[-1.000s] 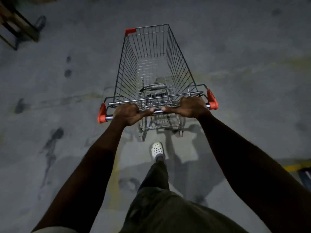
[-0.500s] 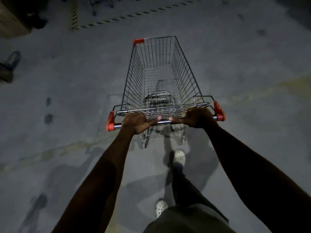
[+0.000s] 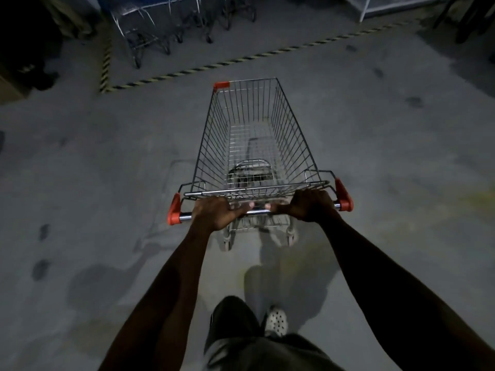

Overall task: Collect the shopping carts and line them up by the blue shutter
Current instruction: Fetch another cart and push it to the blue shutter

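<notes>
Item 1. White shoe (image 3: pixel 276 324), nearest the person, on the grey floor (image 3: pixel 93 170) behind the cart's rear wheels.

Item 2. Left hand (image 3: pixel 217 212) and right hand (image 3: pixel 310 206), both arms at full reach. Each has its fingers wrapped round the handle (image 3: pixel 184 217), thumbs pointing inward toward each other; both sit inside the red end caps (image 3: pixel 174 208).

Item 3. Shopping cart (image 3: pixel 254 145), wire basket, nothing in it. Its long axis runs straight away from the hands, nose leaning a little left.

Item 4. Striped floor tape (image 3: pixel 241 60), crossing beyond the nose.

Item 5. Parked carts (image 3: pixel 166 25), past the tape, ahead and left of the held cart's nose, on the left hand's side. A strip of blue (image 3: pixel 150 0) shows behind them; too little to call it the shutter. Judged: the nose must swing left to join that row.
</notes>
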